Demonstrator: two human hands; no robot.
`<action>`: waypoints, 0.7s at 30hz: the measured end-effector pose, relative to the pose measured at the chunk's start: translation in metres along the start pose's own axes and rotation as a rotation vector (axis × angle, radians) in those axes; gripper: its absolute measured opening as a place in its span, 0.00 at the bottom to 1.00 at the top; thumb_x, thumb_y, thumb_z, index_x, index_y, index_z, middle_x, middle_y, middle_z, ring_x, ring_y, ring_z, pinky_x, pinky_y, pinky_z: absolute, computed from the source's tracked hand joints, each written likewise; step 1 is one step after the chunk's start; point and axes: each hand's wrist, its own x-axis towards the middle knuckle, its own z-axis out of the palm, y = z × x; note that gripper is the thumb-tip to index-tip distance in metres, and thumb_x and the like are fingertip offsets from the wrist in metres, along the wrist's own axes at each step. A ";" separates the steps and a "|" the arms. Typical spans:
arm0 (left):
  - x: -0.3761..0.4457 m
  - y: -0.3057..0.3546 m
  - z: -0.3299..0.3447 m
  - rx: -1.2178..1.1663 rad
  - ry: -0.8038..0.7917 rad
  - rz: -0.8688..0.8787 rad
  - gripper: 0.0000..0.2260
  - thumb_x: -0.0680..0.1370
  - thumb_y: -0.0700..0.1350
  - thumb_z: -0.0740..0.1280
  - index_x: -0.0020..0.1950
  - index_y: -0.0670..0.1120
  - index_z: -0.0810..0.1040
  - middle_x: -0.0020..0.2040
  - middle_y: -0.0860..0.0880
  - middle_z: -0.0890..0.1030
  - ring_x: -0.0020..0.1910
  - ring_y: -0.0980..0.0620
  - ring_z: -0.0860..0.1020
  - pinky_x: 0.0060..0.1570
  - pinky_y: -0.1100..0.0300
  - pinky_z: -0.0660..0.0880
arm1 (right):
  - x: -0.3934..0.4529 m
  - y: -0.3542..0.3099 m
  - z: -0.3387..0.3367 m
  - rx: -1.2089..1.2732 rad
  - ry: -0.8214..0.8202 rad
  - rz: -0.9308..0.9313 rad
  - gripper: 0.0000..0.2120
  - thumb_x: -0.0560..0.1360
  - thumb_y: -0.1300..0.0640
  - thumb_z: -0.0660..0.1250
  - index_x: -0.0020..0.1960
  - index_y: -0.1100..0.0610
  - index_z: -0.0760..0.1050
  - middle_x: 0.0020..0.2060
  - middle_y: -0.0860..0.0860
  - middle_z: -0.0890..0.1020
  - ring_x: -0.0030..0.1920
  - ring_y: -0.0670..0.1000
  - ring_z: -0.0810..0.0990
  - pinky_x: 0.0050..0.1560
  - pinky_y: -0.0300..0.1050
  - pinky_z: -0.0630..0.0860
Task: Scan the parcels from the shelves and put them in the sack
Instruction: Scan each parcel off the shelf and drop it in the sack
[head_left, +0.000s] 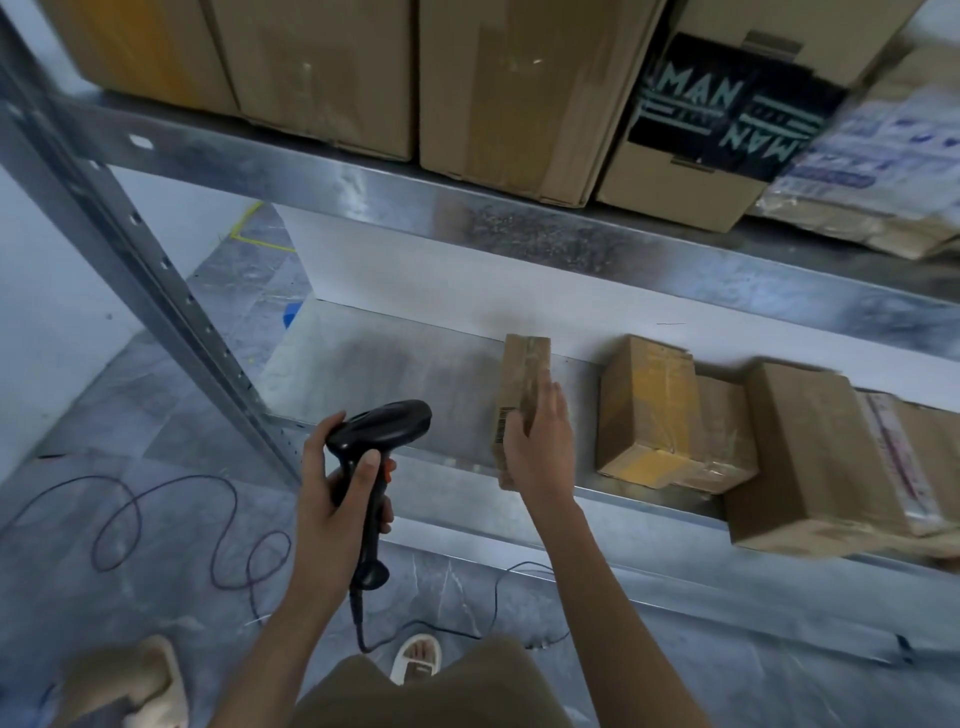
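My left hand (332, 499) grips a black barcode scanner (376, 452) by its handle, its head pointing right toward a small brown parcel (522, 379). That parcel stands on end on the lower metal shelf (395, 374), with a barcode label on its left face. My right hand (540, 441) holds the parcel at its near end, thumb on the left face and fingers over the top right. No sack is in view.
More brown parcels (660, 415) (810, 452) lie to the right on the same shelf. Large cartons (519, 93) fill the upper shelf. A perforated metal upright (171, 306) runs down at left. The scanner cable (171, 525) loops over the grey floor by my sandalled feet.
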 end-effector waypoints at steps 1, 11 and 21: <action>0.000 0.001 0.000 -0.001 -0.008 -0.001 0.18 0.79 0.47 0.65 0.66 0.62 0.70 0.42 0.44 0.83 0.28 0.46 0.76 0.27 0.56 0.77 | 0.001 -0.004 0.001 -0.085 0.021 -0.014 0.28 0.82 0.58 0.57 0.81 0.50 0.55 0.79 0.56 0.59 0.72 0.61 0.69 0.66 0.59 0.75; 0.001 0.002 -0.002 0.000 -0.056 0.010 0.18 0.78 0.48 0.64 0.67 0.61 0.69 0.42 0.46 0.83 0.27 0.45 0.76 0.27 0.55 0.77 | 0.001 -0.003 -0.009 -0.462 -0.189 0.087 0.47 0.76 0.35 0.66 0.82 0.51 0.42 0.81 0.54 0.44 0.76 0.65 0.58 0.70 0.62 0.68; 0.005 0.001 -0.005 -0.014 -0.067 0.031 0.18 0.79 0.46 0.64 0.68 0.58 0.69 0.40 0.47 0.82 0.27 0.47 0.74 0.26 0.58 0.75 | -0.005 0.031 -0.024 -0.355 -0.157 0.158 0.47 0.77 0.49 0.70 0.81 0.41 0.37 0.81 0.56 0.41 0.64 0.66 0.76 0.53 0.54 0.80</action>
